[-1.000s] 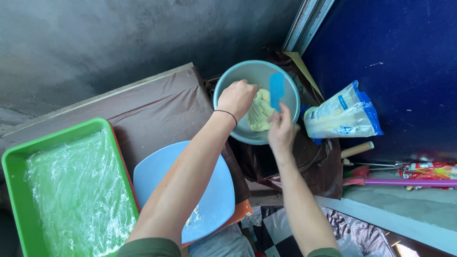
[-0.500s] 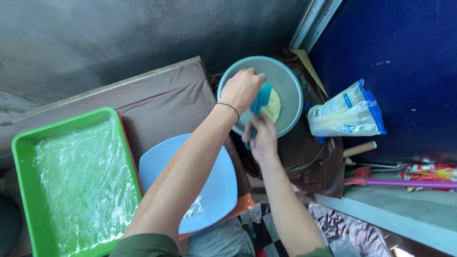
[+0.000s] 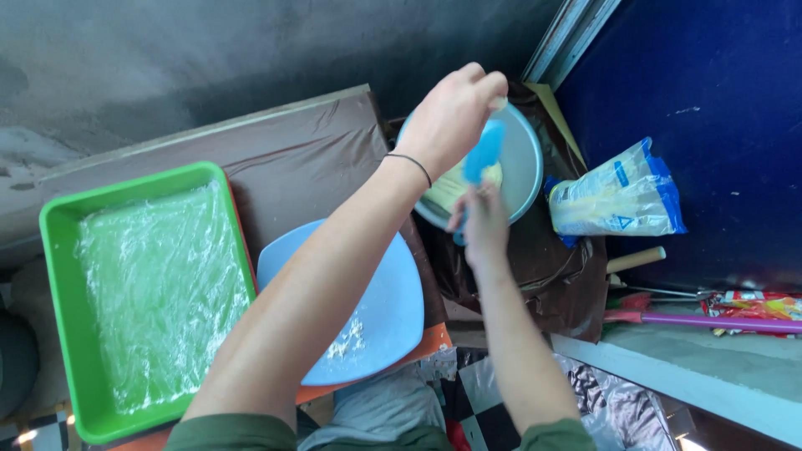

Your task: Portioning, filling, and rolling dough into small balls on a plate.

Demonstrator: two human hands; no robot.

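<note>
In the head view, a round pale-blue bowl (image 3: 522, 159) sits at about one o'clock from the frame's middle, on a dark brown plastic sheet (image 3: 292, 159) that covers a low surface. Pale yellow dough (image 3: 451, 188) lies inside the bowl, toward its seven o'clock edge, partly hidden by the arms.

The left hand (image 3: 451, 117) reaches across over the bowl's ten o'clock rim, fingers curled and pinched together at the tips on a small pale bit; I cannot tell what that bit is. A thin dark band circles its wrist. The right hand (image 3: 483, 224) comes up from six o'clock and closes around the lower end of a blue scraper (image 3: 484, 152), whose blade stands up over the dough, just under the left hand's fingertips.

At eight o'clock from the bowl lies a flat light-blue plate (image 3: 384, 309) dusted with a little white flour, mostly under the left forearm. Farther toward nine o'clock is a green rectangular tray (image 3: 58, 276) lined with clear floured film.

At three o'clock from the bowl, a clear bag with blue ends (image 3: 618, 196) rests against a dark blue wall (image 3: 718, 100). Below it, near four o'clock, a wooden handle (image 3: 637, 260) pokes out, and a pink rod (image 3: 710, 321) lies on a grey ledge.
</note>
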